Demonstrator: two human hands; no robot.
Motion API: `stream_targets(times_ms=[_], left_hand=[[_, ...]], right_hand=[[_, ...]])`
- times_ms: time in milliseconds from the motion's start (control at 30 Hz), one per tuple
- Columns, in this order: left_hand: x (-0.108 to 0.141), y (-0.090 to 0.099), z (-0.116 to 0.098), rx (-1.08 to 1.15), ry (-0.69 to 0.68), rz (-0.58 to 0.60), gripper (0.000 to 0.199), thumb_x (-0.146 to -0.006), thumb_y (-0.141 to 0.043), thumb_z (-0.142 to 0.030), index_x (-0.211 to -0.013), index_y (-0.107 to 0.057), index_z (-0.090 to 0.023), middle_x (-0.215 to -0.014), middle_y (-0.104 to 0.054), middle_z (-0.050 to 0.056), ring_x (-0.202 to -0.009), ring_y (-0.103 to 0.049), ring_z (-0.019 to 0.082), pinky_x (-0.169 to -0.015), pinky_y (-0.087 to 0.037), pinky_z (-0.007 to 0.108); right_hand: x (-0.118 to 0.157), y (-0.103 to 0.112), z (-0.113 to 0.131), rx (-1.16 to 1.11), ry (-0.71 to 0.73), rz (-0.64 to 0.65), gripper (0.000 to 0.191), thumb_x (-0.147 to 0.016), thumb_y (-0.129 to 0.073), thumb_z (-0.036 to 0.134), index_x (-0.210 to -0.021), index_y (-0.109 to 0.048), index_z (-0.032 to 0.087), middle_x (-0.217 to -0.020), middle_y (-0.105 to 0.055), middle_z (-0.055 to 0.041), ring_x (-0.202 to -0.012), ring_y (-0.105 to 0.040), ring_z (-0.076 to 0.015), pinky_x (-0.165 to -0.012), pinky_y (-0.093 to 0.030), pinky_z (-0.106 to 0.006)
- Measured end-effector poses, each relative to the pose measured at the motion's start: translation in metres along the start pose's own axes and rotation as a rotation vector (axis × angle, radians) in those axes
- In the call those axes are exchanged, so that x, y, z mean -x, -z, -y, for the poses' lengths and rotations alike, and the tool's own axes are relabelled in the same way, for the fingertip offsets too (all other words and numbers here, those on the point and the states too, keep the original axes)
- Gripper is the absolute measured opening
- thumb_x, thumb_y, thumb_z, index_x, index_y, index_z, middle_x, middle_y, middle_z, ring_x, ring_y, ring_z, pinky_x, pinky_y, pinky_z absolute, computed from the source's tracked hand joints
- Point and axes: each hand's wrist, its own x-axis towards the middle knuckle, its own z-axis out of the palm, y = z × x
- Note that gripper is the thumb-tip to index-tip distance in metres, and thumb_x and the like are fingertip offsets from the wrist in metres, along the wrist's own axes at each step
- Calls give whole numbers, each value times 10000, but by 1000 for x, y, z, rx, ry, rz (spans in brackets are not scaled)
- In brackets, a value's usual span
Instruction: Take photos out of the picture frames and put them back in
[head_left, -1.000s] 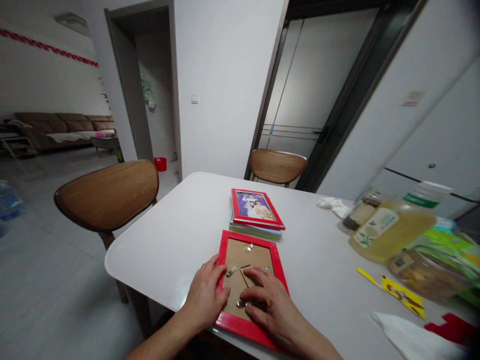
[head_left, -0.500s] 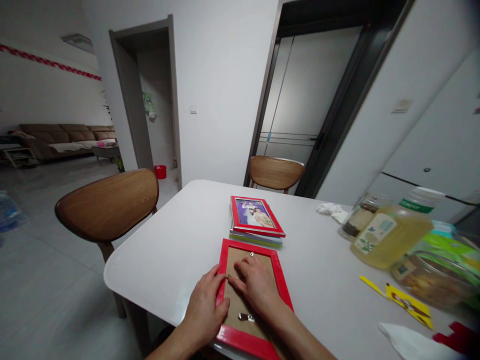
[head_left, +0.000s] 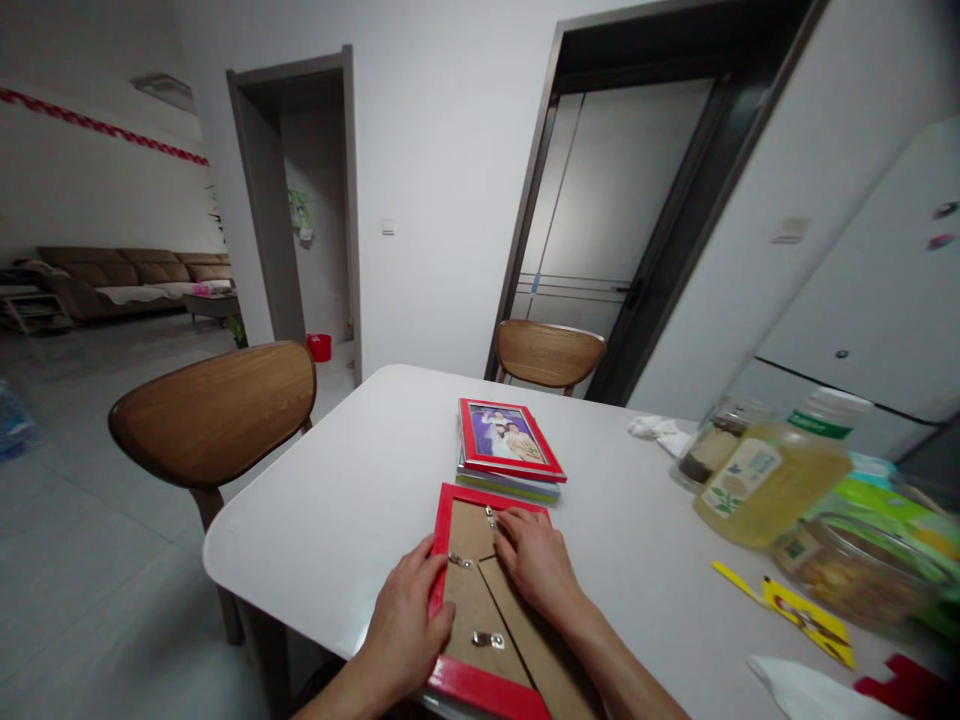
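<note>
A red picture frame [head_left: 487, 690] lies face down at the near table edge, showing its brown backing board [head_left: 469, 600] and a slanted stand flap. Along its left rim, my left hand [head_left: 405, 615] is closed, thumb lying on the near-left part and fingers round the side. My right hand [head_left: 536, 560] reaches over the right side, its fingers bent together and their tips at the upper metal clip [head_left: 490, 517]. Other metal clips show at the left [head_left: 460, 561] and lower down [head_left: 487, 640]. Part of the right rim is hidden under my right hand and forearm.
Just beyond lies a stack topped by a red-framed photo [head_left: 510, 437]. To the right stand a glass jar [head_left: 724, 440], a bottle of yellow liquid [head_left: 776, 480] and a clear food container [head_left: 855, 570]. A yellow packet [head_left: 810, 620] and white tissue [head_left: 814, 690] lie nearer.
My right hand has moved from the left clip up and right to the upper clip. The left clip, then mostly covered by fingers, is now exposed. My left hand stays on the rim.
</note>
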Motion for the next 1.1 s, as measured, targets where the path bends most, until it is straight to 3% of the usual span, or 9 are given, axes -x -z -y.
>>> stream_targets(times_ms=[133, 267, 467, 600, 700, 800, 1100], left_hand=[[-1, 4, -3, -1, 10, 16, 442, -671, -463, -146, -1112, -495, -170, -1272, -397, 82, -1143, -375, 197, -972, -287, 330], [-3, 5, -5, 1, 8, 19, 435, -671, -459, -143, -1103, -501, -181, -1269, -401, 74, -1130, -387, 198, -964, -293, 331], [-1, 4, -4, 12, 4, 22, 430, -678, -463, -162, -1106, -498, -176, -1272, -397, 75, -1136, -381, 201, -963, -294, 329], [-1, 4, -4, 5, 6, 16, 428, -686, -461, -169, -1113, -493, -179, -1273, -395, 72, -1135, -382, 195, -965, -292, 324], [-1, 3, -5, 0, 9, 15, 430, -688, -462, -173, -1117, -490, -175, -1270, -399, 76, -1132, -385, 195, -964, -295, 322], [-1, 2, -5, -9, 19, 15, 446, -684, -465, -174, -1130, -480, -166, -1269, -401, 79, -1130, -384, 198, -965, -294, 324], [0, 4, -5, 11, 33, 1, 445, -726, -474, -261, -1161, -457, -163, -1250, -426, 86, -1120, -395, 207, -958, -296, 326]], right_hand=[[17, 14, -21, -9, -28, 83, 230, -714, -438, 237, -830, -633, 200, -916, -592, -57, -844, -478, -185, -724, -336, -268], [29, 13, -28, -20, 1, 93, 249, -711, -424, 201, -837, -639, 201, -899, -593, -54, -831, -472, -187, -709, -343, -271], [31, 7, -14, -22, 39, 40, 276, -727, -411, 199, -893, -630, 231, -919, -595, -42, -849, -467, -190, -715, -329, -289], [36, 11, 0, 9, -1, 27, 265, -722, -443, 386, -785, -639, 219, -808, -585, -59, -812, -472, -211, -694, -320, -316], [40, 12, 7, 26, -18, 10, 342, -628, -524, 474, -812, -628, 206, -861, -567, -71, -849, -461, -233, -718, -309, -338], [42, 10, 10, -1, -14, 0, 345, -591, -558, 436, -830, -610, 193, -904, -555, -69, -865, -456, -225, -736, -304, -331], [36, 14, 10, -92, -72, -20, 222, -579, -529, 296, -747, -584, 161, -782, -582, -51, -819, -484, -204, -731, -331, -306]])
